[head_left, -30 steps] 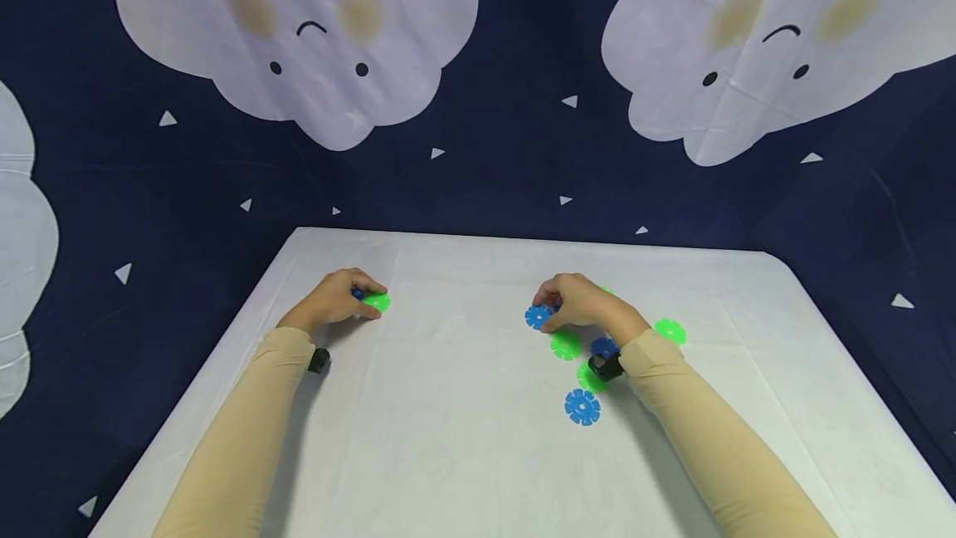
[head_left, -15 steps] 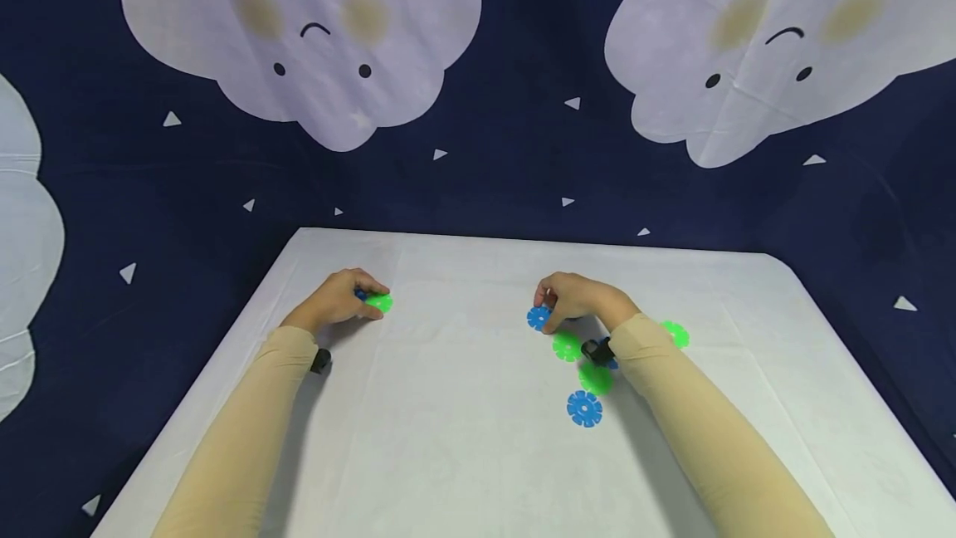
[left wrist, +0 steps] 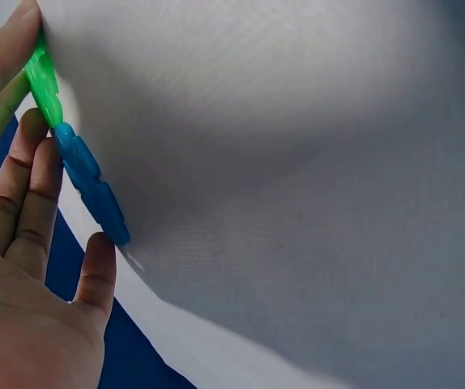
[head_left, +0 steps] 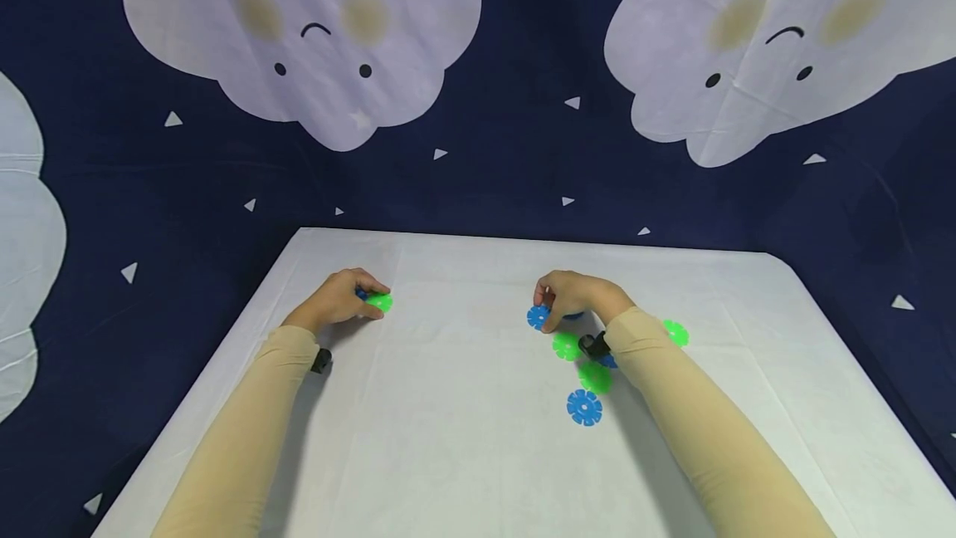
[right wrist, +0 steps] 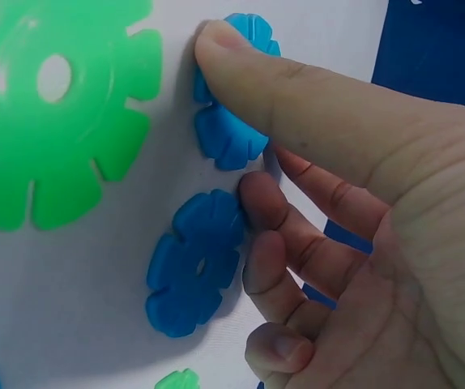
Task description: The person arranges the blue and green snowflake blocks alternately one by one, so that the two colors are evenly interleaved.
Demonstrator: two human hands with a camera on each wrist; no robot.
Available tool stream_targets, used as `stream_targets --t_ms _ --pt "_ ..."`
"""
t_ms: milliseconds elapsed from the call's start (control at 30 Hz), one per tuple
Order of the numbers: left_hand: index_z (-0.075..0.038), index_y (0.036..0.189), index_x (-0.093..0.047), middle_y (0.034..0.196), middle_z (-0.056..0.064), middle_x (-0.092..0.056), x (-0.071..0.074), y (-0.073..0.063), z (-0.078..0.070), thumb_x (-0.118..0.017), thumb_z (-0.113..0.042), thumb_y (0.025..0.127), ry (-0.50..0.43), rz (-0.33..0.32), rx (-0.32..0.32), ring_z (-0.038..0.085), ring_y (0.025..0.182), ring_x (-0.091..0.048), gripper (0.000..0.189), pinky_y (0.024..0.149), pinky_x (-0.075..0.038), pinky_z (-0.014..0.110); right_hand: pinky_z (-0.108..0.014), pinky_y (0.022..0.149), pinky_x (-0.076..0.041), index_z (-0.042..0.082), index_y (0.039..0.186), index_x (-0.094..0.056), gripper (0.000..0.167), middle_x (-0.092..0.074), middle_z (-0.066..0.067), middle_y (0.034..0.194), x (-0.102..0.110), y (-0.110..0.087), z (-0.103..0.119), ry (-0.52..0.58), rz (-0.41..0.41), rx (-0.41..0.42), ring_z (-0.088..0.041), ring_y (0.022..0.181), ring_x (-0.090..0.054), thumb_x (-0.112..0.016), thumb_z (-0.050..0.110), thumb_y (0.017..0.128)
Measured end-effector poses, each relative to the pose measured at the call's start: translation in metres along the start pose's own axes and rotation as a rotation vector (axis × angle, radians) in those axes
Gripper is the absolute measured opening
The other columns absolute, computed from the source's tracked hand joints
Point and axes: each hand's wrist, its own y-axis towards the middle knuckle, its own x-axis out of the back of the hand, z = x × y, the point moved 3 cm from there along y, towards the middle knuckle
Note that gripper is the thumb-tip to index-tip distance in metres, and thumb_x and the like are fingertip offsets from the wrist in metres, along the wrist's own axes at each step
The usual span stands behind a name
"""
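Note:
On the left of the table, my left hand [head_left: 339, 297] grips a green notched disc [head_left: 381, 302] along with a blue disc [left wrist: 91, 186]. In the left wrist view these two meet edge to edge, between the thumb and fingers. Over on the right, my right hand [head_left: 571, 295] pinches a blue notched disc [head_left: 538, 317] between thumb and forefinger. A second blue disc [right wrist: 196, 267] lies by its other fingertips, mostly hidden by the hand in the head view. Close to this hand lies a green disc [head_left: 566, 346].
Nearer my body are another green disc [head_left: 595, 378] and a blue disc [head_left: 584, 408]. The right wrist camera partly covers one more blue disc [head_left: 609, 361]. A green disc [head_left: 675, 333] lies beyond the right sleeve. Behind the white table [head_left: 448, 438] hangs a dark cloud-print cloth [head_left: 508, 173].
My right wrist and forearm have shifted slightly left, with the pinched blue disc staying nearly in place. Another blue disc now shows under that hand. The left hand keeps its hold.

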Motion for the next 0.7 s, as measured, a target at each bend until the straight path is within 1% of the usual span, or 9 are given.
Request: stream_targets --t_ms 100,200,300,433,533,700 --pt "-0.004 0.130 -0.077 0.137 0.020 -0.068 0.000 0.000 0.000 -0.090 -0.013 0.087 -0.006 0.002 0.002 0.041 0.130 -0.062 0.046 0.117 -0.049 0.056 -0.037 0.093 -0.048 0.011 0.109 -0.066 0.038 -0.061 -0.004 0.102 0.000 0.001 0.000 -0.001 0.006 0.013 -0.021 0.097 -0.055 -0.093 0.014 0.082" --pt "-0.004 0.130 -0.077 0.138 0.020 -0.067 -0.001 0.001 0.000 -0.090 -0.013 0.087 -0.012 0.002 0.008 0.041 0.131 -0.061 0.046 0.117 -0.049 0.055 -0.035 0.088 -0.045 0.011 0.109 -0.062 0.040 -0.056 -0.002 0.095 -0.002 0.001 0.003 0.011 0.006 0.044 -0.019 0.092 -0.053 -0.091 0.011 0.082" --pt "-0.004 0.131 -0.076 0.139 0.020 -0.067 0.000 0.001 0.000 -0.090 -0.013 0.087 -0.014 0.003 0.016 0.041 0.132 -0.060 0.047 0.117 -0.049 0.055 -0.034 0.086 -0.044 0.012 0.110 -0.059 0.042 -0.053 0.000 0.092 -0.005 0.000 0.005 0.022 -0.004 0.073 -0.018 0.090 -0.052 -0.090 0.010 0.083" --pt "-0.004 0.132 -0.076 0.139 0.020 -0.066 -0.001 0.002 0.000 -0.090 -0.015 0.088 -0.018 0.004 0.020 0.042 0.132 -0.060 0.047 0.117 -0.049 0.055 -0.036 0.088 -0.045 0.013 0.114 -0.059 0.042 -0.057 -0.001 0.093 -0.007 -0.001 0.005 0.021 -0.024 0.093 -0.018 0.090 -0.053 -0.089 0.016 0.085" --pt "-0.005 0.132 -0.076 0.140 0.019 -0.066 -0.001 0.002 0.001 -0.090 -0.014 0.088 -0.025 0.005 0.026 0.041 0.133 -0.060 0.047 0.118 -0.048 0.055 -0.038 0.091 -0.048 0.014 0.119 -0.061 0.043 -0.063 -0.003 0.097 -0.008 -0.001 0.004 0.005 -0.037 0.115 -0.019 0.092 -0.057 -0.088 0.020 0.086" --pt "-0.006 0.132 -0.076 0.141 0.018 -0.066 -0.001 0.001 0.003 -0.089 -0.014 0.088 -0.029 0.011 0.042 0.041 0.135 -0.058 0.047 0.120 -0.047 0.055 -0.040 0.095 -0.051 0.016 0.123 -0.064 0.047 -0.069 -0.006 0.104 -0.010 0.000 0.003 -0.011 -0.040 0.132 -0.020 0.097 -0.060 -0.090 0.021 0.085"
